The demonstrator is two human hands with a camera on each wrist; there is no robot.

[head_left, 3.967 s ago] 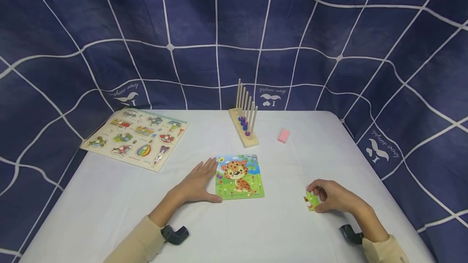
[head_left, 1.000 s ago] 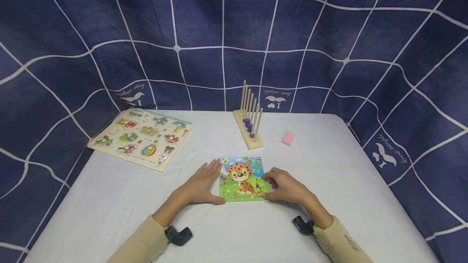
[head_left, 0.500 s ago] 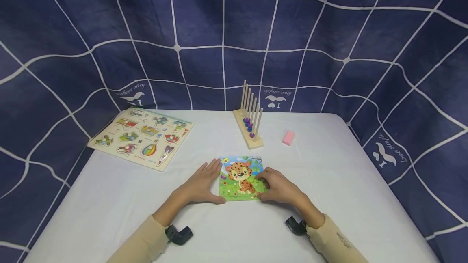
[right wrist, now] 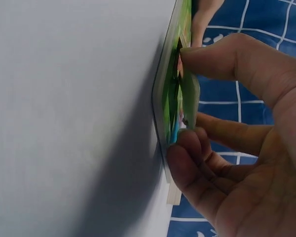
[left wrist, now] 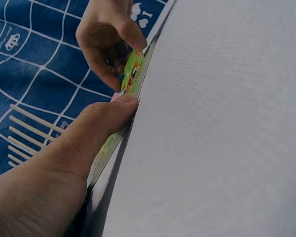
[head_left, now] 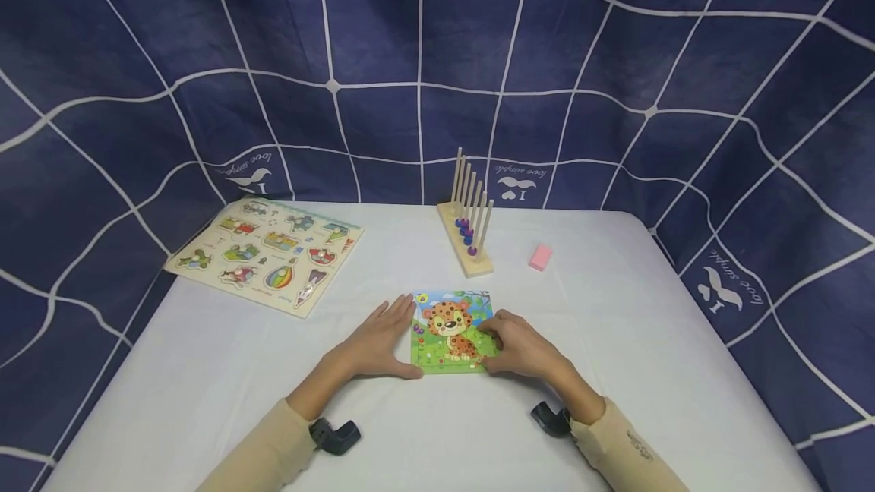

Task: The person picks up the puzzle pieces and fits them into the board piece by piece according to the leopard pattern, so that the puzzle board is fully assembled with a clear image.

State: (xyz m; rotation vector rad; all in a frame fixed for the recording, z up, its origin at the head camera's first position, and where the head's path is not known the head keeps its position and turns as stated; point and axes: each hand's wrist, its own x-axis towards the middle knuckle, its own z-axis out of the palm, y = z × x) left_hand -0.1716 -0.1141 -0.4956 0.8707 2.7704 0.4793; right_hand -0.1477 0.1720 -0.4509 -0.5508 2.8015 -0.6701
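A square jigsaw puzzle board (head_left: 437, 361) with a leopard cub picture lies on the white table. My left hand (head_left: 376, 344) rests at its left edge, fingers spread and straight, thumb at the lower left corner. Over the board's lower right part, my right hand (head_left: 522, 348) pinches a green puzzle piece (right wrist: 191, 96) between thumb and fingertips. In the right wrist view the piece is tilted, partly lifted off the board's surface. Seen from the left wrist, the right hand (left wrist: 111, 39) holds the piece (left wrist: 132, 71) just beyond my left thumb. The fingers hide part of the board's right side.
At the back left lies a large wooden peg puzzle (head_left: 273, 249) with vehicle shapes. A wooden rack of upright rods (head_left: 468, 241) with blue and purple beads stands behind the board. Right of it is a pink eraser-like block (head_left: 540, 257). A dark blue patterned curtain (head_left: 437, 59) surrounds the table.
Over four seconds my right hand has brought the puzzle piece leftward from the table's right side to the board. In the last half second it has barely moved. My left hand stays at the board's edge.
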